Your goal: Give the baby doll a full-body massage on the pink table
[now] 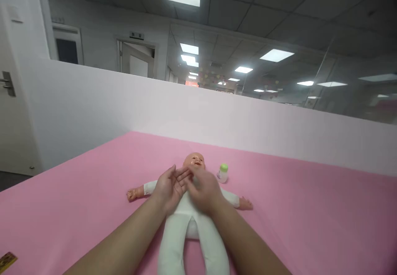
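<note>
A baby doll with a white cloth body lies on its back on the pink surface, arms stretched out to both sides. Above its chest, my left hand is turned palm up, fingers extended, with nothing lying in the palm. My right hand is slightly blurred beside it, back upward. Its bent fingers reach to the left fingertips, and the thumb stands apart from them; I see no object in it. Both hands cover part of the doll's chest and neck. A small bottle with a green cap stands right of the doll's head.
The pink surface meets a low white wall at the back, with glass above it. At the lower left edge lies a yellow and dark flat item, partly cut off. A door is at the far left.
</note>
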A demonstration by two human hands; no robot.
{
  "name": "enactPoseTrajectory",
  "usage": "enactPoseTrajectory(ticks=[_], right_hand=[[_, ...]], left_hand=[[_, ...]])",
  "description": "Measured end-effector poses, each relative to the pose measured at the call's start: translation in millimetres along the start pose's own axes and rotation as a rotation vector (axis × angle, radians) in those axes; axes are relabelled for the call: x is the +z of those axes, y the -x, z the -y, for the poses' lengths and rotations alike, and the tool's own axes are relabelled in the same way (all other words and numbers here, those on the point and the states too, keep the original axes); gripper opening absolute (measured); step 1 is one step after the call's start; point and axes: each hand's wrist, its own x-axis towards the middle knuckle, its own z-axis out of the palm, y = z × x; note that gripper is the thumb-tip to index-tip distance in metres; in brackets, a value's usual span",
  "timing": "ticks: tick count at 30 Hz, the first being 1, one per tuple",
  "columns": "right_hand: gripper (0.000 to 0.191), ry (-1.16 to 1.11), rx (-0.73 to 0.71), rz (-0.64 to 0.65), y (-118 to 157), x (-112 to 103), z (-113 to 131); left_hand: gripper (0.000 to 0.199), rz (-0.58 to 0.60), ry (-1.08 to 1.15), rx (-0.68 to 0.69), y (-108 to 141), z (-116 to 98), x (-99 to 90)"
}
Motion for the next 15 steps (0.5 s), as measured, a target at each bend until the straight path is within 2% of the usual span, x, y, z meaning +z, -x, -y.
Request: enactPoseTrajectory(ticks=[2,3,5,10,15], right_hand=[[0.068,-0.068,-0.069,0.201,2.2,6.4,30.9],[0.080,-0.071,-0.081,0.263,3.5,9.2,39.9],[0.090,-0.046,-0.098,0.349,6.2,12.0,45.4],[0.086,0.058,-0.086,0.450,18.3,4.1,34.7],[0.092,-0.050,-0.187,0.463,37.6,-3.7,45.2]], left_hand=[[0.057,0.006,0.046,-0.037,2.8,0.3,5.8],[0.060,0.011,0.065,-0.064,3.9,-0.6,8.1],[0.064,0.008,0.093,-0.082,5.0,-4.3,10.2],[0.064,-0.079,0.110,0.019,2.0,-15.4,2.8],[0.066,-0.074,0.103,0.037,3.8,-18.6,0.4]])
